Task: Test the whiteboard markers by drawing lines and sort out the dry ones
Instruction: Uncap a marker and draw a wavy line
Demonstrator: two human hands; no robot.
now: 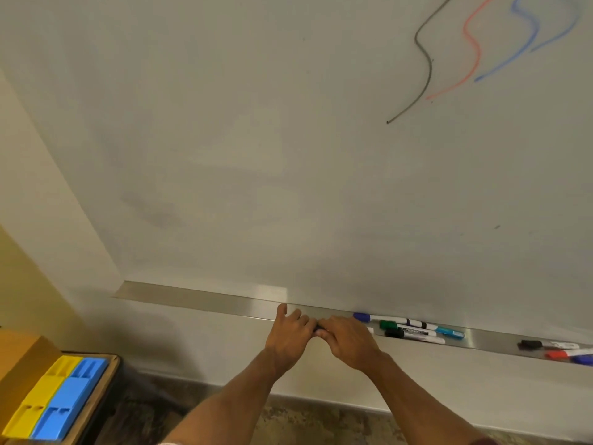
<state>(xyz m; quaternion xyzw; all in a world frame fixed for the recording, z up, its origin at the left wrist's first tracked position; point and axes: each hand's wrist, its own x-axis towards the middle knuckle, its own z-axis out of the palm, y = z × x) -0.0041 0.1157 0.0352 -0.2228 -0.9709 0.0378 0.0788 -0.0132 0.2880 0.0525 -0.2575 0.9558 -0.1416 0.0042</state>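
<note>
Four wavy test lines already stand on the whiteboard (256, 155): a dark line (428, 69), a red line (475, 49), a blue line (526, 43) and a fainter blue line (564, 30), so by my reading several markers are tested. On the metal tray (199, 300) under the board lie two groups: a near cluster (414, 330) of four markers with blue, green, black and light blue ends, just right of the hands, and a far cluster (558, 348) of black, red and blue ones at the right edge. Which are tested or dry I cannot tell, so the sorting looks unfinished. Both arms reach forward and meet over the tray's front edge. The left hand (290, 335) and the right hand (348, 343) have their fingers curled round the two ends of one dark marker (318, 329), of which only a small piece shows between them; the left thumb sticks up. They seem to be pulling a cap off or pushing it on, though which is unclear. Yellow and blue bins (57, 399) sit in a box at the lower left, well apart from the hands.
</note>
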